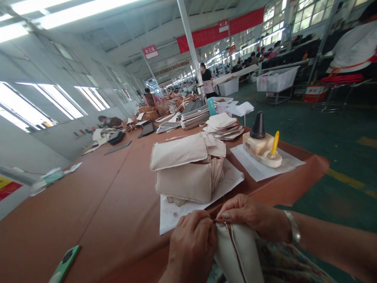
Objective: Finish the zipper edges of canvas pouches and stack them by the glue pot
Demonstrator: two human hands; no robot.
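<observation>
Two bare hands pinch the top end of a beige canvas pouch [235, 251], which stands upright at the near edge of the table, over a patterned cloth [282, 263] in the person's lap. The left hand [191, 247] and the right hand [253, 218] are close together, almost touching, both clamped on the pouch's upper corner where a dark seam [232, 243] starts. The pouch's long axis follows that seam from the grip down and toward the person, leaning slightly right. The right hand sits directly above the pouch's body, so it is the nearer; the left hand lies beside it, on the left. A silver bangle [293, 226] circles the right wrist.

Just beyond the hands, a pile of beige canvas pouches [188, 169] rests on a white paper sheet [173, 216] on the long terracotta-brown table [118, 196]. To the far right, a cream block [256, 143] carries a black cone [258, 125] and a yellow-handled tool [274, 143]. A green phone [64, 263] lies near the left.
</observation>
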